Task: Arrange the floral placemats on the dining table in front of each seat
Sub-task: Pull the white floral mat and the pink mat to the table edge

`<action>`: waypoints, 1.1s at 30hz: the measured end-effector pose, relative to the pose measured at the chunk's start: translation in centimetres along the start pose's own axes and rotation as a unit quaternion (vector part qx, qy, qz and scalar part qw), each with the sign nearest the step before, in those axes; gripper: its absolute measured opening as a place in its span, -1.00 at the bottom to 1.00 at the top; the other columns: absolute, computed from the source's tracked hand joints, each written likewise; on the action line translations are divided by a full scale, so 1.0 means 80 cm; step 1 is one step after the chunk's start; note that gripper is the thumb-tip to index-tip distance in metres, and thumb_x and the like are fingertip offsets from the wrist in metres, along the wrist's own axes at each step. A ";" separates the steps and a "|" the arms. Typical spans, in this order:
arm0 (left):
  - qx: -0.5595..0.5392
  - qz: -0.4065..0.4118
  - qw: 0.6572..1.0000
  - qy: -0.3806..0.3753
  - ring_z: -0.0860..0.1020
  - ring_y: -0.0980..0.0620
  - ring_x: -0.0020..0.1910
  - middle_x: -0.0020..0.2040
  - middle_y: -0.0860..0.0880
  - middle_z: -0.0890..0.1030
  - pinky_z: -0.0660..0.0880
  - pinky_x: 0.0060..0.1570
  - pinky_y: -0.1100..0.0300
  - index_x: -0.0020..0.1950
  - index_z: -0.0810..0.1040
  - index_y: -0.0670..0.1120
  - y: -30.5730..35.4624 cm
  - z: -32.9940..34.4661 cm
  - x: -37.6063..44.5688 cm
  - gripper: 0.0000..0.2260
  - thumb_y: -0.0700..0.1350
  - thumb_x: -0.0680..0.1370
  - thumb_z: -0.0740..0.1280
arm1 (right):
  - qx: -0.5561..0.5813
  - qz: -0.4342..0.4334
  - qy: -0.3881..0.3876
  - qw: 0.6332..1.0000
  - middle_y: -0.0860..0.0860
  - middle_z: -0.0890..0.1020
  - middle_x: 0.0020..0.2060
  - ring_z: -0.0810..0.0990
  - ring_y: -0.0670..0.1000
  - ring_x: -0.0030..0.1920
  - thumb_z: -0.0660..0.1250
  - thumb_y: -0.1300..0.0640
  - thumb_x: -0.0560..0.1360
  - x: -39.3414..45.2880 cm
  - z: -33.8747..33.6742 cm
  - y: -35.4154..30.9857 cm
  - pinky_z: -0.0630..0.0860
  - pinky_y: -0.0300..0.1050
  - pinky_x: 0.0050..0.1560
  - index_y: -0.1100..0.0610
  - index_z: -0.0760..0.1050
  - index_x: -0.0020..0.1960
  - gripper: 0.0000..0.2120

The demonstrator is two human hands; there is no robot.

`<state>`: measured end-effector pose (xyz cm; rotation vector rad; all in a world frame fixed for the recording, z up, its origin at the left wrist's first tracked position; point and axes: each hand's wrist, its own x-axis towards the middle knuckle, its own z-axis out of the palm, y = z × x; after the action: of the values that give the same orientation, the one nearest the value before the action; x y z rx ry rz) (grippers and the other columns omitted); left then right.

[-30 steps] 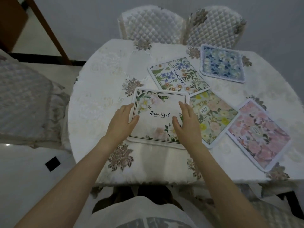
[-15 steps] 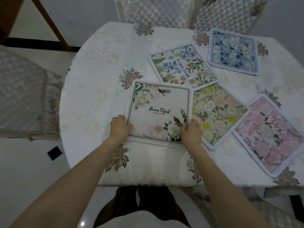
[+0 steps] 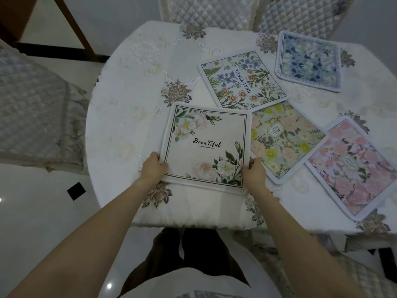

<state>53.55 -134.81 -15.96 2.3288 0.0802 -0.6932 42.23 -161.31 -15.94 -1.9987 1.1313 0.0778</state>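
A cream placemat [image 3: 206, 145] with white flowers and the word "BeauTiful" lies flat near the table's front edge. My left hand [image 3: 153, 167] grips its lower left corner and my right hand [image 3: 254, 174] grips its lower right edge. Its right side overlaps a yellow-and-pink floral placemat [image 3: 283, 138]. Behind them lies a wildflower placemat [image 3: 242, 80] printed "BEAUTIFUL". A blue floral placemat [image 3: 309, 60] sits at the far right, and a pink blossom placemat [image 3: 356, 166] rests near the right front edge.
The round table [image 3: 133, 100] wears a white embroidered cloth with brown rose motifs. Two quilted chairs [image 3: 206, 11] stand at the far side, another quilted chair [image 3: 34, 117] at the left, one more at the lower right [image 3: 352, 274]. White tiled floor lies below.
Both hands slid from the top of the cream placemat down to its lower corners and closed on them. The placemat lies squarer to the table's front edge.
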 end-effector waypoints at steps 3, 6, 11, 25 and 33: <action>0.010 0.027 1.000 -0.001 0.46 -0.13 -0.13 -0.14 -0.16 0.47 0.29 -0.23 0.12 -0.01 0.37 -0.23 -0.018 -0.003 -0.013 -0.87 -0.20 0.54 0.27 | 0.007 0.012 0.007 1.000 -0.05 0.44 -0.33 0.40 -0.10 -0.36 0.25 0.25 0.55 -0.018 0.005 0.010 0.27 -0.22 -0.43 0.19 0.33 -0.08 -0.92; 0.044 0.058 0.997 -0.007 0.38 -0.03 -0.32 -0.33 -0.02 0.39 0.20 -0.40 0.14 -0.20 0.31 -0.15 -0.040 -0.009 -0.024 -0.80 -0.14 0.53 0.29 | 0.004 -0.001 0.024 1.000 0.01 0.47 -0.31 0.42 -0.06 -0.37 0.26 0.25 0.54 -0.039 0.008 0.018 0.27 -0.20 -0.42 0.19 0.34 -0.08 -0.91; 0.085 0.088 0.992 -0.027 0.35 0.03 -0.40 -0.40 -0.02 0.37 0.21 -0.44 0.17 -0.35 0.27 -0.07 -0.078 -0.021 -0.045 -0.69 -0.08 0.49 0.34 | -0.019 -0.025 0.040 0.999 0.12 0.52 -0.21 0.48 0.11 -0.22 0.29 0.25 0.52 -0.073 0.016 0.028 0.42 -0.09 -0.20 0.22 0.40 -0.06 -0.93; 0.098 0.121 0.987 -0.045 0.36 0.10 -0.40 -0.40 0.08 0.37 0.20 -0.45 0.23 -0.37 0.26 0.04 -0.122 -0.029 -0.092 -0.68 -0.08 0.49 0.35 | -0.074 0.003 0.050 0.996 0.26 0.57 -0.02 0.55 0.21 -0.10 0.14 0.30 0.55 -0.112 0.034 0.043 0.49 0.02 -0.15 0.25 0.41 0.14 -0.81; 0.098 0.157 0.983 -0.019 0.42 -0.02 -0.23 -0.21 0.01 0.45 0.31 -0.24 0.14 -0.03 0.42 -0.11 -0.128 -0.022 -0.098 -0.85 -0.06 0.53 0.30 | -0.066 0.016 0.046 0.997 0.26 0.56 0.03 0.56 0.24 -0.03 0.15 0.31 0.54 -0.107 0.037 0.047 0.48 0.01 -0.13 0.28 0.41 0.15 -0.80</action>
<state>45.21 -124.96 -17.18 2.4372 -0.3812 -0.6060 35.30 -154.41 -16.63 -2.1195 1.2459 0.0798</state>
